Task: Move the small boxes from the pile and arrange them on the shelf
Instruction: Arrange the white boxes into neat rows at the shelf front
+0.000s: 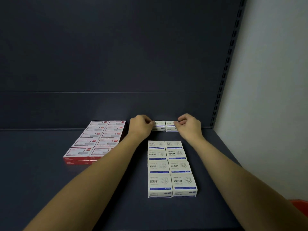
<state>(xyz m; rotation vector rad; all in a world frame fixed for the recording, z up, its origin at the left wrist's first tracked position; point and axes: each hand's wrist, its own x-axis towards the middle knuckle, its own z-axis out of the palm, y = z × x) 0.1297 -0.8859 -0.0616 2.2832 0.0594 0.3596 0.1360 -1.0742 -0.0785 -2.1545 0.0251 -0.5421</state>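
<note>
At the back of the dark shelf (41, 189), close to the rear panel, two small white boxes sit side by side, the left white box (159, 126) and the right white box (170, 126), with a narrow gap between them. The left hand (140, 125) has its fingers curled, with the fingertips pinching the left edge of the left white box; the right hand (189, 125) likewise has its fingers curled and pinching the right side of the right white box. Both boxes appear to rest on the shelf surface, so the judgement is that they are being set down or squared up as a new rear row. In front of them, separated by a strip of bare shelf, stands a block of white boxes (170, 167) with blue print, two columns wide and four rows deep, with edges touching and reasonably aligned. To the left, well apart from the white stock, a block of red boxes (98, 140) lies two wide and five deep; its front face suggests two layers, though this cannot be confirmed further back. Progress is assessed as well advanced: the red group looks complete and the white group is nearly filled toward the rear. The source pile is not in view, so how many boxes are left to bring over cannot be told. An orange object (300, 204) shows at the lower right edge; its nature is unclear. A pale wall (275, 80) bounds the shelf on the right.
</note>
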